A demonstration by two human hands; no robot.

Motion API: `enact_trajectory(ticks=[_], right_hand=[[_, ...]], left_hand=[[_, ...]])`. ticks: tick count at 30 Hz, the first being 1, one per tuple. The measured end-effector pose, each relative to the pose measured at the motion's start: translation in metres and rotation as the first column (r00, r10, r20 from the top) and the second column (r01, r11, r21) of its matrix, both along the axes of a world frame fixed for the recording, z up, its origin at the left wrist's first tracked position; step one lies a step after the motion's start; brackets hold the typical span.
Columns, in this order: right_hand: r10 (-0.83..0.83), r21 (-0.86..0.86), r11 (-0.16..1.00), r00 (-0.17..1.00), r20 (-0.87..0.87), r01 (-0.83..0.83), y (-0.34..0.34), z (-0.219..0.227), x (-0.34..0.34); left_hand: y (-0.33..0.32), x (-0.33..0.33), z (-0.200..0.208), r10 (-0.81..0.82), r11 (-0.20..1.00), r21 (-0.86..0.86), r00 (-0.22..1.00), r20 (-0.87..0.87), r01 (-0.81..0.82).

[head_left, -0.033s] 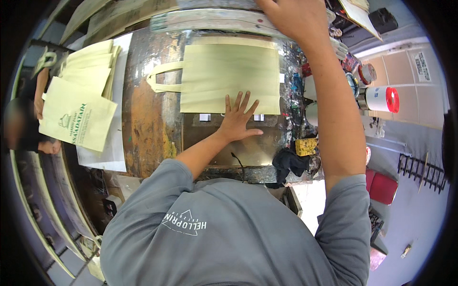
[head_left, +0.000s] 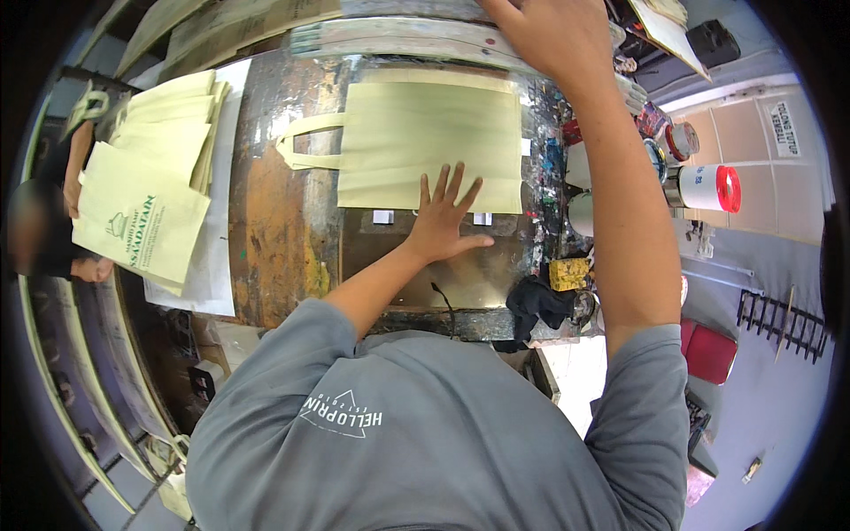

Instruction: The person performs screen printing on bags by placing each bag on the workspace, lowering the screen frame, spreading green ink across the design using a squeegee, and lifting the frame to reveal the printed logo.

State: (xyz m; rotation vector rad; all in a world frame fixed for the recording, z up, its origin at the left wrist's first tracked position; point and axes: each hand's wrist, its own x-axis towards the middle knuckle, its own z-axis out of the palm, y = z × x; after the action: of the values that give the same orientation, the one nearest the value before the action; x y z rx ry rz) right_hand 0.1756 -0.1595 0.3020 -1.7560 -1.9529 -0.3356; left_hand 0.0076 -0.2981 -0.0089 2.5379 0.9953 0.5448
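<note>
While the left hand [head_left: 445,221] lay flat with fingers spread on the near edge of the pale yellow tote bag [head_left: 425,142], which rested on the paint-stained worktable [head_left: 274,239], the right hand [head_left: 553,35] reached to the long frame [head_left: 398,35] beyond it, fingers' grip unclear.

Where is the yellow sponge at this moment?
The yellow sponge lies at the worktable's right edge, just right of the left hand, beside a black rag.

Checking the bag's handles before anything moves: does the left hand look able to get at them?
Probably yes. The left hand lies flat on the pale yellow bag's near edge; the handles stick out leftward over bare, stained table, nothing between.
</note>
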Motion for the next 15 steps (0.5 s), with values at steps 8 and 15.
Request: enact_trajectory(ticks=[8, 15], right_hand=[[0.067, -0.024, 0.998, 0.979, 0.193, -0.064, -0.086, -0.079, -0.008], [0.045, -0.562, 0.827, 0.997, 0.056, -0.006, -0.110, -0.183, -0.003]], left_hand=[[0.051, -0.123, 0.147, 0.829, 0.328, -0.537, 0.035, 0.558, 0.777], [-0.015, -0.145, 0.058, 0.918, 0.041, -0.859, 0.320, 0.234, 0.510]])
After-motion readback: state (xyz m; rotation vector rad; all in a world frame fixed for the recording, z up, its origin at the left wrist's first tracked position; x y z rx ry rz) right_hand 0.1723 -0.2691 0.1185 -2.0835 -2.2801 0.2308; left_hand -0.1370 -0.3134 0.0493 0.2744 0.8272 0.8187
